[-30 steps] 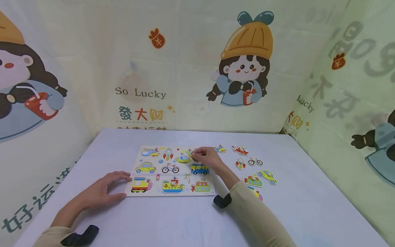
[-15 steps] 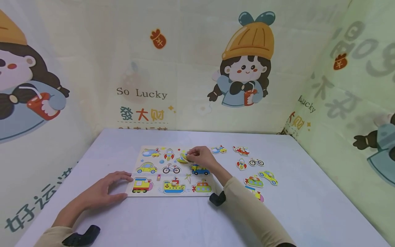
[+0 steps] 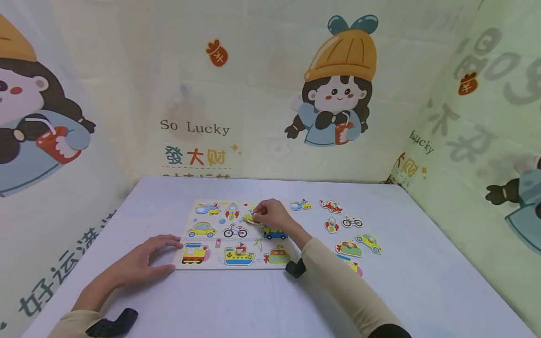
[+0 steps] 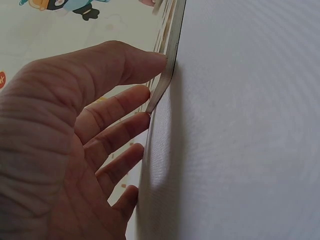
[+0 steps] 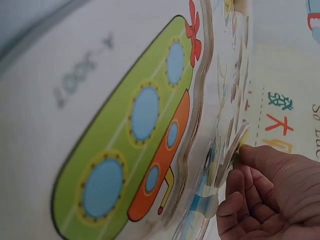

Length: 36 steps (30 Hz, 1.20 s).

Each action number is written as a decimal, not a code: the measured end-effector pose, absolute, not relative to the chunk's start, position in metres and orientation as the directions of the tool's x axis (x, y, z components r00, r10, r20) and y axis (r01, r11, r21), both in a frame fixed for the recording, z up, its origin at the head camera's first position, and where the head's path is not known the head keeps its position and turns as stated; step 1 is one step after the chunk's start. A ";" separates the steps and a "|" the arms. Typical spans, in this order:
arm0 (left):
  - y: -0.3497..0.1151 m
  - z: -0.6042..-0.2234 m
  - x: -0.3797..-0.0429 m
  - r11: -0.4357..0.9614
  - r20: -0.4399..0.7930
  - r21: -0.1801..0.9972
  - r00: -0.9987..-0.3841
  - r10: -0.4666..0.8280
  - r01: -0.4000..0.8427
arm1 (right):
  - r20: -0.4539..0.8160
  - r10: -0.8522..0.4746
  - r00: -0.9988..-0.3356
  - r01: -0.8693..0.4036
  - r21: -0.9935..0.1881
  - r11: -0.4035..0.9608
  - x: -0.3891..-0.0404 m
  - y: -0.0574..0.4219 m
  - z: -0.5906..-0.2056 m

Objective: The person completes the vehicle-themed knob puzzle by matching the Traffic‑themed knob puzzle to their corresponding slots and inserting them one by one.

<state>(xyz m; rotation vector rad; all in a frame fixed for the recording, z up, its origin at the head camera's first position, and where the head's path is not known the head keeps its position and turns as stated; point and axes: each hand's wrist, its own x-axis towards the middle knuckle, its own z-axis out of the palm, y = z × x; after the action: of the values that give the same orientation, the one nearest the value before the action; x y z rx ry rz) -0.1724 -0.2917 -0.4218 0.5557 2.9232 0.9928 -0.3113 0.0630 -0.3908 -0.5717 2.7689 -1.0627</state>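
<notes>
A pale puzzle board (image 3: 245, 241) printed with vehicles lies on the table. My right hand (image 3: 276, 217) pinches a yellow-green flying saucer puzzle piece (image 3: 248, 219) between thumb and fingers, tilted over the board's upper right part. In the right wrist view the piece (image 5: 240, 140) shows edge-on at the fingertips, and a green submarine picture (image 5: 145, 115) fills the foreground. My left hand (image 3: 145, 260) rests at the board's left edge, fingers loosely spread; in the left wrist view its thumb and fingertips touch the board's edge (image 4: 170, 70). A ship piece (image 3: 239, 256) and a bus piece (image 3: 274, 233) sit on the board.
Right of the board lie loose pieces: an airplane (image 3: 300, 205), a helicopter (image 3: 331, 206), a rocket (image 3: 331, 225), a bicycle (image 3: 352, 222), a car (image 3: 368, 244), a submarine (image 3: 349, 249) and a train (image 3: 354, 268) partly behind the right sleeve. A printed curtain (image 3: 262, 94) stands behind the table.
My right hand has shifted slightly left with the saucer piece, which has turned and come lower towards the board. The left hand has stayed at the board's edge.
</notes>
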 end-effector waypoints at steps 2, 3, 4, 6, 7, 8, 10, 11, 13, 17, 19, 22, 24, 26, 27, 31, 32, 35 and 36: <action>-0.291 -0.422 -0.172 0.733 0.107 0.596 -0.937 0.333 0.328 | 0.023 -0.395 -0.918 -0.314 -0.651 0.691 -0.311 0.062 -0.390; -0.291 -0.422 -0.172 0.731 0.107 0.598 -0.937 0.333 0.328 | 0.024 -0.398 -0.917 -0.319 -0.643 0.696 -0.311 0.061 -0.390; -0.291 -0.422 -0.172 0.732 0.105 0.600 -0.939 0.328 0.323 | 0.022 -0.398 -0.917 -0.320 -0.637 0.701 -0.312 0.061 -0.390; -0.291 -0.422 -0.172 0.731 0.103 0.603 -0.940 0.325 0.319 | 0.018 -0.398 -0.917 -0.321 -0.624 0.712 -0.311 0.059 -0.389; -0.291 -0.422 -0.172 0.732 0.103 0.602 -0.940 0.326 0.319 | 0.015 -0.396 -0.918 -0.321 -0.615 0.720 -0.312 0.058 -0.389; -0.291 -0.422 -0.172 0.731 0.104 0.603 -0.940 0.326 0.320 | 0.013 -0.395 -0.918 -0.322 -0.606 0.727 -0.312 0.058 -0.389; -0.291 -0.422 -0.172 0.730 0.103 0.605 -0.941 0.324 0.318 | 0.009 -0.397 -0.918 -0.324 -0.593 0.737 -0.312 0.056 -0.389; -0.291 -0.421 -0.172 0.730 0.103 0.605 -0.940 0.324 0.318 | 0.008 -0.399 -0.917 -0.327 -0.586 0.741 -0.313 0.055 -0.390; -0.291 -0.421 -0.173 0.731 0.103 0.602 -0.940 0.326 0.320 | 0.010 -0.404 -0.915 -0.335 -0.578 0.744 -0.314 0.054 -0.390; -0.291 -0.420 -0.172 0.730 0.105 0.603 -0.939 0.329 0.323 | 0.022 -0.415 -0.910 -0.352 -0.573 0.741 -0.316 0.053 -0.390; -0.291 -0.419 -0.172 0.728 0.104 0.604 -0.938 0.332 0.325 | 0.023 -0.418 -0.908 -0.355 -0.572 0.739 -0.317 0.053 -0.390; -0.291 -0.420 -0.172 0.726 0.100 0.609 -0.939 0.329 0.320 | 0.011 -0.419 -0.908 -0.351 -0.570 0.743 -0.318 0.052 -0.391; -0.292 -0.420 -0.172 0.726 0.099 0.609 -0.939 0.329 0.319 | -0.002 -0.425 -0.905 -0.350 -0.565 0.747 -0.319 0.051 -0.392; -0.291 -0.420 -0.172 0.726 0.099 0.612 -0.941 0.324 0.314 | -0.009 -0.430 -0.903 -0.351 -0.559 0.751 -0.320 0.051 -0.392; -0.291 -0.420 -0.172 0.726 0.098 0.613 -0.942 0.321 0.311 | -0.012 -0.431 -0.902 -0.352 -0.558 0.752 -0.320 0.051 -0.392; -0.291 -0.420 -0.172 0.723 0.093 0.619 -0.942 0.323 0.308 | -0.013 -0.432 -0.902 -0.352 -0.557 0.752 -0.319 0.051 -0.392; -0.291 -0.420 -0.172 0.721 0.092 0.621 -0.942 0.322 0.307 | -0.014 -0.429 -0.903 -0.348 -0.560 0.752 -0.318 0.052 -0.392; -0.290 -0.420 -0.171 0.719 0.095 0.620 -0.940 0.327 0.313 | -0.018 -0.415 -0.910 -0.331 -0.571 0.751 -0.317 0.054 -0.392; -0.290 -0.420 -0.170 0.719 0.097 0.622 -0.942 0.323 0.310 | -0.016 -0.409 -0.912 -0.326 -0.576 0.750 -0.317 0.055 -0.393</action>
<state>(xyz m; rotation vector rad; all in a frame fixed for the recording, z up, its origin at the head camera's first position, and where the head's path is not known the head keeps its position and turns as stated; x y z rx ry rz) -0.1701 -0.2900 -0.4201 0.5330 2.8955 1.0414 -0.3170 0.0547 -0.3926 -0.5925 2.8055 -0.8832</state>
